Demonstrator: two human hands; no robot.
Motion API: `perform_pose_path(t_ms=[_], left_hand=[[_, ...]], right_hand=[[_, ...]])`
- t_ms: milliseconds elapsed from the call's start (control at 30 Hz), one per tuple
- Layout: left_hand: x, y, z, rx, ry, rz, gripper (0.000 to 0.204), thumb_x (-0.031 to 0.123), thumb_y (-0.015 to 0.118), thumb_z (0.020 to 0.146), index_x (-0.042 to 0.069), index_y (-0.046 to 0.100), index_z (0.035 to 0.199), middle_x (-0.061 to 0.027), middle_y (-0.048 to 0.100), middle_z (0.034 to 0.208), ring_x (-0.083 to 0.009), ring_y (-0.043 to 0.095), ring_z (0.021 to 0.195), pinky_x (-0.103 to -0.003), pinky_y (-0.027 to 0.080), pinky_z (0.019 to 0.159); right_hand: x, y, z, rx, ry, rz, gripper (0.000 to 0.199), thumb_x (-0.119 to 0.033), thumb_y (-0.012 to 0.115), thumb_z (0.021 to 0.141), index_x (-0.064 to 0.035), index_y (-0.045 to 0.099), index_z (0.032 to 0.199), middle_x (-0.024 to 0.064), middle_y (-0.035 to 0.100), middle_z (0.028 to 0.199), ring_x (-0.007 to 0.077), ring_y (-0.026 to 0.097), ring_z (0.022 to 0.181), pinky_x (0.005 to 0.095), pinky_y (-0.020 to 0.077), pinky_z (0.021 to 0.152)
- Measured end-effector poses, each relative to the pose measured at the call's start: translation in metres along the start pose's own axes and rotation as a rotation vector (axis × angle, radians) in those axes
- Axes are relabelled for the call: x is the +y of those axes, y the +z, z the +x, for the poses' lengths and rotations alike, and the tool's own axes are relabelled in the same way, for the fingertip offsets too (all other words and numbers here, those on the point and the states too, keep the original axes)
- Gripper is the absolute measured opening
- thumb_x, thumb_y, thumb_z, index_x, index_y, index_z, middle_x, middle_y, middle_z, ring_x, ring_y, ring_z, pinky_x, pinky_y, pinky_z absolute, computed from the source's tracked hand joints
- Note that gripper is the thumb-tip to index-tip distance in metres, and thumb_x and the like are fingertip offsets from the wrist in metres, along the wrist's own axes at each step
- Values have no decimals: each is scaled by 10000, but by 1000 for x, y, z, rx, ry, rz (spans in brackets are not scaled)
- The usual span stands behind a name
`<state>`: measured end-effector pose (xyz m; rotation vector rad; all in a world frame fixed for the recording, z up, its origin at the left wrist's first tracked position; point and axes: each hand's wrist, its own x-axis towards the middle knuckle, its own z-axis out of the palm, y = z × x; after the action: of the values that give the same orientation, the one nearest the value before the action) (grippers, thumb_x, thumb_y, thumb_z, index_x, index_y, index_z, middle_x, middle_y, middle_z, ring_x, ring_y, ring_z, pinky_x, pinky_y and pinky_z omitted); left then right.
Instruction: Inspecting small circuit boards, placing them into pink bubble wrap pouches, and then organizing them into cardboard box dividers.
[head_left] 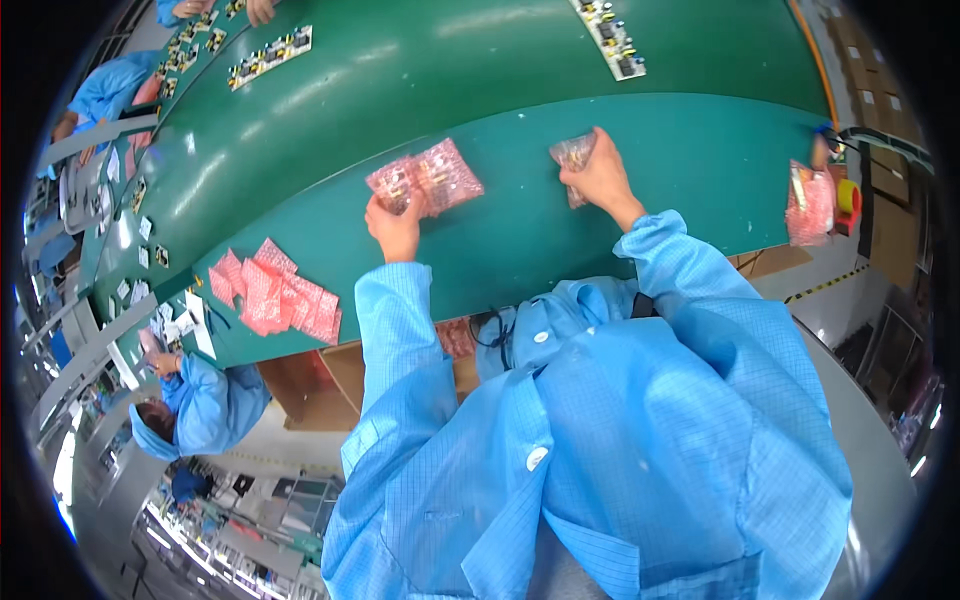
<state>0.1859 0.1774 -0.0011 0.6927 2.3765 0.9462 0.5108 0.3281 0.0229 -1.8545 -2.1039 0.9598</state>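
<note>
I am leaning over the long green desk (520,215), whose raised conveyor belt (420,60) beyond is carrying a circuit board strip (610,38), while a heap of pink bubble-wrap bags (278,293) is lying near the front edge well to my left and another pink bag (808,205) is sitting at the far right end. My left hand (397,228) is gripping the near edge of a pink bubble-wrap pouch (428,178) lying flat on the desk, and my right hand (600,178) is pinching a smaller clear bubble-wrap bag (572,155), holding it just off the surface, well apart from the pouch.
</note>
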Motion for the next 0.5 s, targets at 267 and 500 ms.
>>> perform_pose_path(t_ms=[267, 500], left_hand=[[3, 8, 7, -59, -145, 150, 952, 321, 885, 641, -82, 373, 1335, -246, 454, 1268, -345, 486, 1150, -420, 398, 1032], [-17, 0, 30, -159, -273, 109, 938, 296, 902, 574, -113, 402, 1253, -237, 577, 1191, -351, 598, 1085, -421, 493, 939]], right_hand=[[-148, 58, -9, -189, -129, 554, 886, -337, 794, 772, 49, 302, 1400, 301, 455, 1313, 358, 496, 1229, 420, 400, 1059], [-158, 82, -12, -276, -95, 267, 904, -372, 771, 747, 77, 321, 1390, 256, 361, 1360, 421, 359, 1263, 489, 329, 1067]])
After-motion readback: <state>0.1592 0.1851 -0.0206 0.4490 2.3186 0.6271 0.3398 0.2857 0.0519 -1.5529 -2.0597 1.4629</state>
